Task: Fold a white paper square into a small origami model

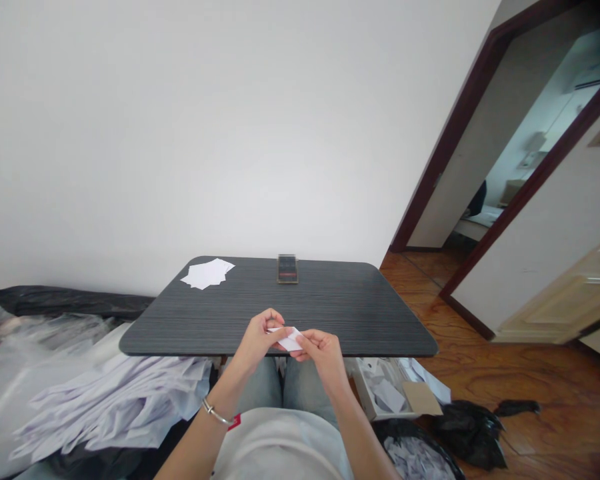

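Between my two hands, just above the table's near edge, is a small piece of white paper (291, 340) that looks folded. My left hand (263, 337) pinches its left side, thumb on top. On the right side, my right hand (321, 350) grips it with thumb and fingers. A dark table (240, 293) with a fine wood grain lies beneath and beyond the hands. At its far left corner rests a loose pile of white paper pieces (207, 273). A dark phone-like object (287, 269) lies near the middle of the far edge.
Left of the table is a large heap of white sheets (125, 400) beside clear plastic (30, 373). On the right floor stand an open box (380, 393) with papers, a black bag (415, 457) of paper scraps and another black bag (473, 433). A wall rises behind the table.
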A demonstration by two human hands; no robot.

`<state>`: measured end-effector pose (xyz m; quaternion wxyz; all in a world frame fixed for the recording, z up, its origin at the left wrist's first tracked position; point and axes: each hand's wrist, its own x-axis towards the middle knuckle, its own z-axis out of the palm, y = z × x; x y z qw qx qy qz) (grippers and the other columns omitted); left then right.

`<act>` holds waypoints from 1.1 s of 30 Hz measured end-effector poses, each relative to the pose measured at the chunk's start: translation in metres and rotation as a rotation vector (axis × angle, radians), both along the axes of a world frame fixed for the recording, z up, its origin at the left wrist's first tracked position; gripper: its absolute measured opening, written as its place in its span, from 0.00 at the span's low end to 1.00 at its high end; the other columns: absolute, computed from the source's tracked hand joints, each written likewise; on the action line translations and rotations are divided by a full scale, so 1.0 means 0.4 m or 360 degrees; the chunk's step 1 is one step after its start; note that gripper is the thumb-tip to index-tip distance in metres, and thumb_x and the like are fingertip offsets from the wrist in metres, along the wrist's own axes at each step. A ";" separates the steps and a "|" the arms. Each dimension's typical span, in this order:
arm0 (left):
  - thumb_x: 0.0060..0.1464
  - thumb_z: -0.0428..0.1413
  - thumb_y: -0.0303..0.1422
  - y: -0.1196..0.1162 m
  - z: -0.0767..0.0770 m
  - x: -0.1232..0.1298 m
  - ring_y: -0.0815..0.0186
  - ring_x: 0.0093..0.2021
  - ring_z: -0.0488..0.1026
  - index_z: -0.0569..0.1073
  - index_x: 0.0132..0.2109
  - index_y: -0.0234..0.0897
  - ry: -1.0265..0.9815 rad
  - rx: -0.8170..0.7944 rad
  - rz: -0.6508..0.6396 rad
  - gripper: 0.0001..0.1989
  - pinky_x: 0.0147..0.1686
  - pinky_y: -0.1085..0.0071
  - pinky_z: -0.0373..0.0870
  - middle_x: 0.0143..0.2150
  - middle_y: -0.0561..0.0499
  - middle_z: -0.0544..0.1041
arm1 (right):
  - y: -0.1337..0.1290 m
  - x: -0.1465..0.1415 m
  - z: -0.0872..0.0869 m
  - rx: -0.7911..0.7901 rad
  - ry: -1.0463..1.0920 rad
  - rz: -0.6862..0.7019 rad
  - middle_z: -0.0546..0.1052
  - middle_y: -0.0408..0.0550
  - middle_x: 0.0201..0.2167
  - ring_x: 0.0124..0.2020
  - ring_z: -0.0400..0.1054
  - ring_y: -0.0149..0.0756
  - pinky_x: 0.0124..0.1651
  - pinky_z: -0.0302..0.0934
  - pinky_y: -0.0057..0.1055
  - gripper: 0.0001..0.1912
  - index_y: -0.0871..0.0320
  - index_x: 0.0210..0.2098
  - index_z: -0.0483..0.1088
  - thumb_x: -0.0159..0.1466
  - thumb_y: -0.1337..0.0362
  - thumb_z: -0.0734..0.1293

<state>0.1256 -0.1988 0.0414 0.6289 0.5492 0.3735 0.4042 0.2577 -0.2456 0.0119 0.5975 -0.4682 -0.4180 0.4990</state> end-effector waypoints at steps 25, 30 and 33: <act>0.38 0.61 0.33 -0.004 0.004 0.000 0.72 0.20 0.68 0.63 0.26 0.34 -0.0011 0.0270 0.0260 0.13 0.18 0.77 0.66 0.19 0.58 0.68 | -0.004 0.007 0.004 0.0093 0.0186 -0.0173 0.78 0.46 0.21 0.23 0.72 0.32 0.27 0.66 0.25 0.11 0.62 0.29 0.73 0.48 0.61 0.71; 0.39 0.60 0.33 -0.007 0.011 0.001 0.72 0.20 0.68 0.63 0.27 0.34 -0.0032 0.0277 0.0257 0.13 0.18 0.78 0.65 0.19 0.59 0.68 | -0.007 0.010 0.009 0.0072 0.0200 -0.0156 0.78 0.47 0.20 0.23 0.72 0.33 0.26 0.67 0.26 0.12 0.62 0.28 0.73 0.48 0.60 0.71; 0.39 0.61 0.33 -0.006 0.013 0.000 0.72 0.19 0.68 0.63 0.27 0.34 -0.0047 0.0255 0.0256 0.13 0.19 0.78 0.65 0.19 0.59 0.68 | -0.008 0.013 0.011 0.0075 0.0224 -0.0126 0.78 0.47 0.21 0.23 0.72 0.33 0.26 0.67 0.25 0.13 0.62 0.29 0.74 0.48 0.59 0.70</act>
